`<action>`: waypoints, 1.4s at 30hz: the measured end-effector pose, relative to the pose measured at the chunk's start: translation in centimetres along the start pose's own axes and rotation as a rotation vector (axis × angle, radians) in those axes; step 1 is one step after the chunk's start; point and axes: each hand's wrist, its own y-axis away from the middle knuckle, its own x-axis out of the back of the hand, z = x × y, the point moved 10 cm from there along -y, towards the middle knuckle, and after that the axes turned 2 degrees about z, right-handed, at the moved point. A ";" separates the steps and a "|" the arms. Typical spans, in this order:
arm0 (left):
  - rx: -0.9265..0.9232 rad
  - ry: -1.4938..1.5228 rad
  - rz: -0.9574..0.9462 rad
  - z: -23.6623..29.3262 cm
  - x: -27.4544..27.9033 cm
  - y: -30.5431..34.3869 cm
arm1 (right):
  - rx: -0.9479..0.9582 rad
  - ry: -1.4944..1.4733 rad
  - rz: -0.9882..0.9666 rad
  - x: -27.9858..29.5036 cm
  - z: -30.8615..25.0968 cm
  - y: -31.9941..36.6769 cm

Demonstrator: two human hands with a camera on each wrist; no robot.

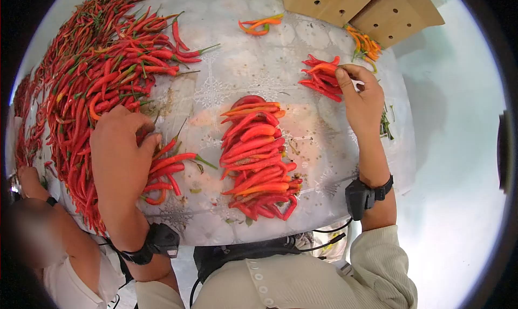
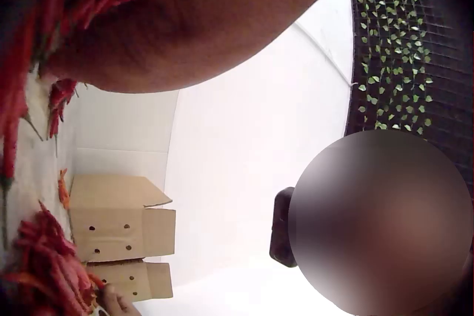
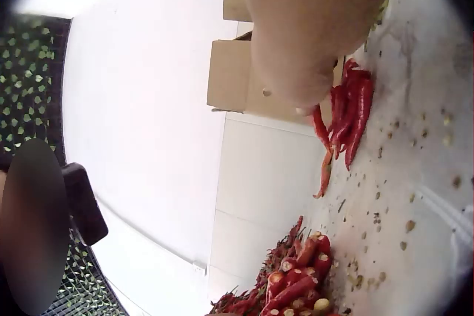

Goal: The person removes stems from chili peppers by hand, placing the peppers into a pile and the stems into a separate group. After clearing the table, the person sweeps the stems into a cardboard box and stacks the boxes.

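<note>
My left hand [image 1: 121,152] lies over the big heap of red chilies [image 1: 70,114], fingers bent down among them; what the fingertips hold is hidden. At the right, my right hand [image 1: 364,96] pinches an orange-red chili [image 1: 325,68] between thumb and finger, over a small pile of red chilies [image 1: 322,85]. Between the hands a long stack of red chilies [image 1: 256,147] lies crosswise, one upon another. In the right wrist view the small pile [image 3: 355,112] hangs beside the fingers, and cut ends show on the stack [image 3: 300,279].
Cardboard boxes with holes [image 1: 334,1] stand at the back right, orange chilies [image 1: 367,45] beside them. A few orange chilies [image 1: 260,25] lie at the back middle. Green stems [image 1: 386,123] lie right of my right forearm. Another person's arm [image 1: 35,185] reaches in at far left.
</note>
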 end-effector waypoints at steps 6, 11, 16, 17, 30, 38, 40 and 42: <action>-0.052 -0.007 -0.041 -0.3 -0.4 0.1 | 0.064 0.189 -0.019 -0.2 0.9 -0.2; 0.004 0.114 0.152 -1.4 2.4 -0.1 | 0.091 0.236 -0.039 -0.5 1.7 -0.4; 0.050 0.344 0.100 -1.3 2.8 -0.1 | 0.116 0.242 0.053 0.6 0.7 0.0; -0.006 0.293 0.068 -0.2 2.2 -0.4 | 0.133 0.230 0.063 0.7 0.1 0.1; -0.138 0.180 -0.089 2.7 -1.6 -0.5 | 0.335 0.030 0.022 0.8 -7.2 2.6; -0.196 0.512 0.000 4.1 -1.3 -0.7 | 0.481 -0.214 -0.113 -0.7 -12.1 5.9; -0.238 0.551 0.029 5.1 -0.8 -0.7 | 0.518 -0.276 -0.159 -1.2 -13.4 6.8; -0.226 0.711 -0.017 5.8 -1.1 -0.4 | 0.567 -0.319 -0.194 -1.5 -14.6 7.5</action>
